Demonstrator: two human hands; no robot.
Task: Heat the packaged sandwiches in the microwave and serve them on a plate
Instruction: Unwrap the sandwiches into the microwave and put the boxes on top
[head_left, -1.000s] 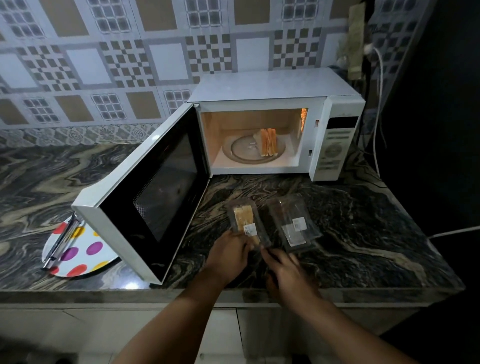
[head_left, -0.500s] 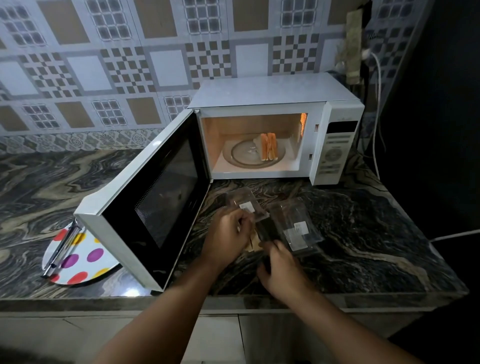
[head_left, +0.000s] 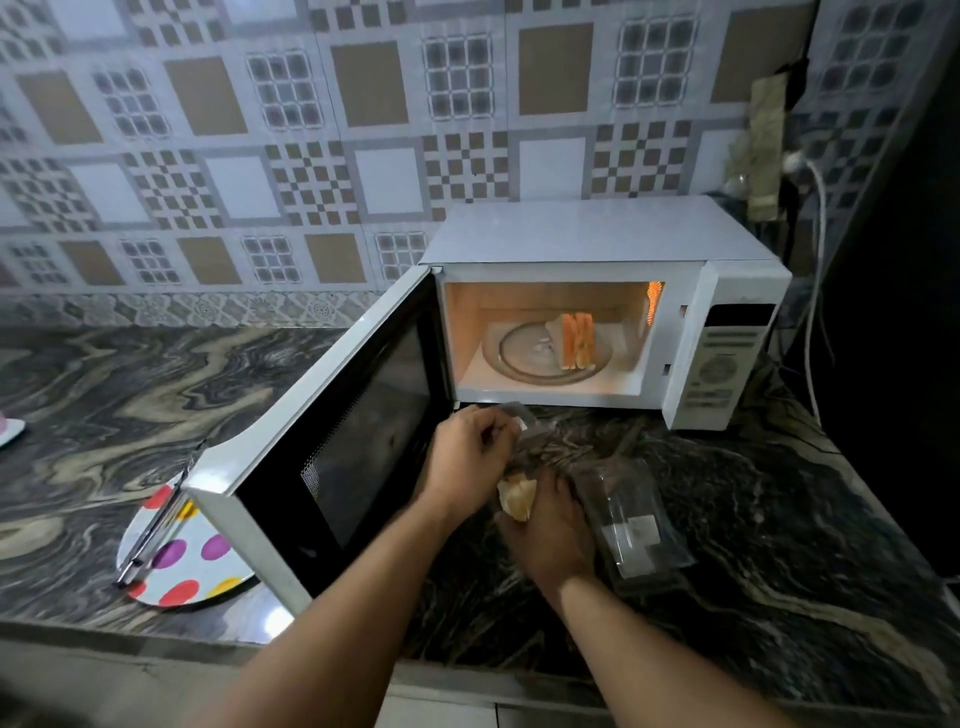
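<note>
Label (head_left: 642, 531) text is unreadably blurred; left hand (head_left: 467, 457) pinches clear wrapper (head_left: 522, 415), right hand (head_left: 553, 525) grips sandwich (head_left: 515, 499).

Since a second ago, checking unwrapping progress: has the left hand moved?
Yes. The left hand, gripping the clear wrapper, has gone up toward the microwave opening, away from the counter's front edge.

We are looking at a home kitchen. A white microwave (head_left: 597, 312) is sitting open and lit on a dark veined marble counter (head_left: 779, 519), patterned wall tiles (head_left: 311, 130) are running behind it, and a polka-dot plate (head_left: 197, 571) is lying near the counter's edge.
</note>
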